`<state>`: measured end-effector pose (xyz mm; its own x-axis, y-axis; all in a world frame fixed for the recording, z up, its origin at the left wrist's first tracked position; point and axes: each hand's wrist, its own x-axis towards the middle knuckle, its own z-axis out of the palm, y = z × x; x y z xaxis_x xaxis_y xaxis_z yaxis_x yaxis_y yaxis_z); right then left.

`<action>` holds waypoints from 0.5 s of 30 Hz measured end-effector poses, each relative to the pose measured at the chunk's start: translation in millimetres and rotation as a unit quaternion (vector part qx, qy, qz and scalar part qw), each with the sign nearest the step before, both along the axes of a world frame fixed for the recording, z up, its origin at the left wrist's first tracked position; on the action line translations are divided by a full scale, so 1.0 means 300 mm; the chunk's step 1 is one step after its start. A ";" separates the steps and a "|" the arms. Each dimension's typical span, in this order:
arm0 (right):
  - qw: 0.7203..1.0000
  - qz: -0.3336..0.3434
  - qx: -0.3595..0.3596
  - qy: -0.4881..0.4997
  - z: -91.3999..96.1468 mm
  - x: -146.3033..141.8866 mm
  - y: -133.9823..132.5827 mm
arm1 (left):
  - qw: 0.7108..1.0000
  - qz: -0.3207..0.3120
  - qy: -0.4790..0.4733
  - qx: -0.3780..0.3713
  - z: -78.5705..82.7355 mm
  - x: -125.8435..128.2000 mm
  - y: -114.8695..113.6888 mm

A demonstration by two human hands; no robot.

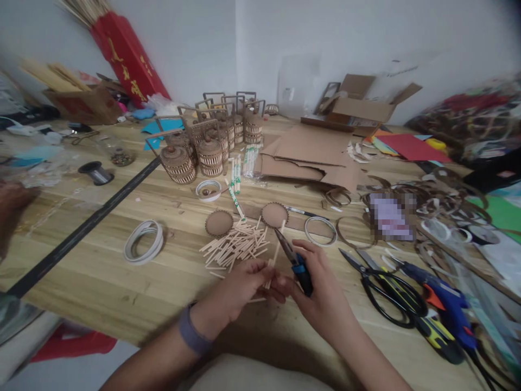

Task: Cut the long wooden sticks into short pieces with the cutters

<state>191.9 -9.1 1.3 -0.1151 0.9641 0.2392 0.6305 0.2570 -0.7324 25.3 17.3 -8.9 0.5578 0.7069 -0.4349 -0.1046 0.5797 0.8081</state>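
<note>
My left hand [244, 285] pinches a thin wooden stick [277, 248] that points up and away from me; short stick ends also show at its fingertips. In my right hand [323, 288] are pliers [300, 266] with blue and black handles, their jaws close beside the stick. Whether the jaws touch it I cannot tell. Just beyond my left hand lies a pile of short cut sticks [238, 244]. Two round cardboard discs [218, 223] with dark rims lie behind the pile, and a white ring [321, 231] lies to their right.
Several small lidded stick baskets [178, 164] with tall handles stand at the back. Right of me lie black scissors [382, 293], a yellow-black cutter [439, 339] and a blue glue gun [448, 307]. White tape rolls [140, 255] sit left. Another person's hand [16, 198] shows at far left.
</note>
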 end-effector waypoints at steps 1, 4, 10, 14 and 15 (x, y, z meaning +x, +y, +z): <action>1.000 -0.007 -0.005 -0.009 -0.005 -0.001 -0.005 | 0.999 0.027 -0.004 -0.015 -0.003 0.004 0.000; 0.999 -0.007 -0.016 -0.038 -0.022 -0.010 -0.018 | 0.996 0.071 -0.036 -0.029 -0.018 0.024 -0.006; 0.999 -0.012 -0.005 -0.034 -0.032 -0.036 -0.018 | 0.993 0.095 -0.069 -0.010 -0.030 0.047 -0.027; 0.994 0.010 -0.111 0.018 0.019 -0.013 -0.025 | 0.995 0.087 -0.041 0.006 -0.017 0.021 -0.024; 0.987 0.018 -0.158 0.030 0.033 0.004 -0.030 | 0.996 0.082 -0.032 0.010 -0.013 0.012 -0.022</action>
